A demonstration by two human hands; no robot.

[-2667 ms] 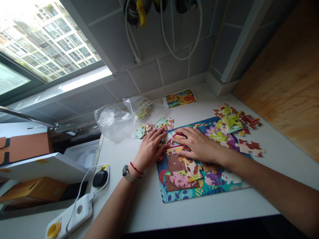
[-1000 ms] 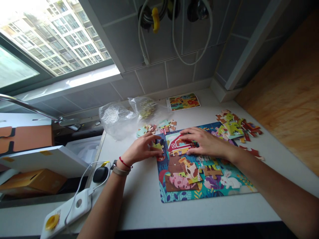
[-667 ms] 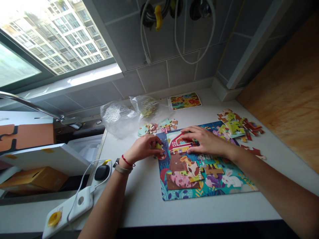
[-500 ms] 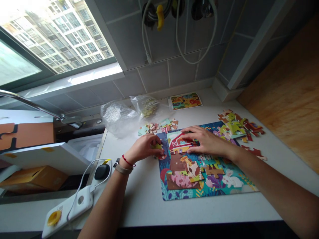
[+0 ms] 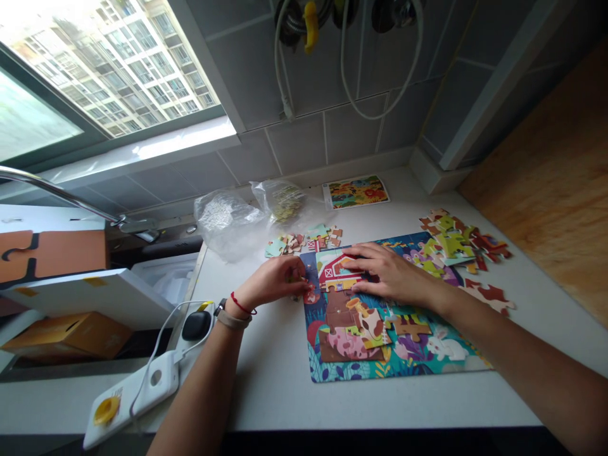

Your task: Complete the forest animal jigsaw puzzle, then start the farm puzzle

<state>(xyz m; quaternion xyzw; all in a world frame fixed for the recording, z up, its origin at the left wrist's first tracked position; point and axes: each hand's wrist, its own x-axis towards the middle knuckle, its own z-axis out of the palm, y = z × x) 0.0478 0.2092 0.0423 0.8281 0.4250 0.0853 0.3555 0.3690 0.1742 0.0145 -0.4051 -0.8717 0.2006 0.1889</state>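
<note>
Near at left, a power strip [image 5: 127,387] is being crossed by a cable [image 5: 161,330]. On the puzzle board [image 5: 342,372], joined pieces [image 5: 341,316] are being partly hidden by the right hand [image 5: 387,272], fingers slightly spread. At its left edge, the left hand [image 5: 275,278] is being held curled; whether anything is being pinched cannot be told. The far right corner is being overlapped by loose pieces [image 5: 455,244]; beyond, a picture card [image 5: 361,191] is being neighboured by clear bags [image 5: 230,218].

- we count 2 hands: L hand [image 5: 275,278], R hand [image 5: 392,275]
- 1 puzzle bd. [image 5: 403,367]
- 2 plastic bags [image 5: 225,221]
- 1 pic. card [image 5: 360,192]
- loose pcs. [image 5: 453,244]: overlapping, we can't tell no.
</note>
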